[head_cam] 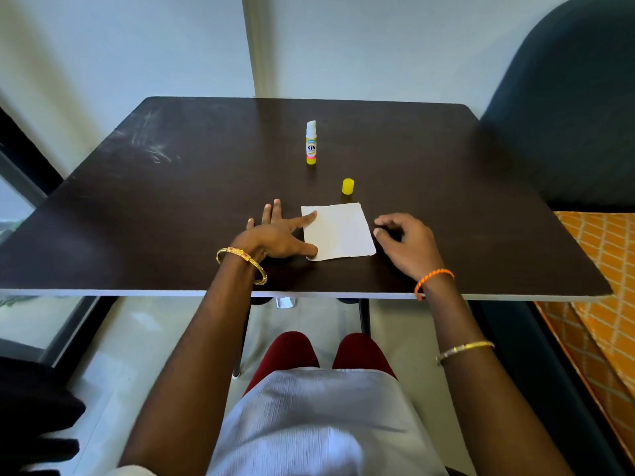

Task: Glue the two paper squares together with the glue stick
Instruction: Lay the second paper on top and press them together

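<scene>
left hand: spread pretty wide and flat on the counter; index fingertip sits on the far-left corner of the paper and the thumb tip on its near-left corner, the other fingers lie straight on the bare wood beside it

right hand: loosely curled, not holding anything; fingertips sit just off the paper's right edge, can't tell if they actually touch it

paper squares: white, lying flat near the front edge of the counter, about mid-width; honestly it looks like one sheet, a thin sliver peeks out along the far edge so there may be two stacked, can't say for sure

glue stick: standing upright toward the back of the counter, roughly centre, cap off with the white glue showing on top, well apart from both hands

cap: yellow, standing on its own between the glue stick and the paper, just beyond the paper's far-right corner

wrists: gold bangle on the left, orange thread band on the right
</scene>
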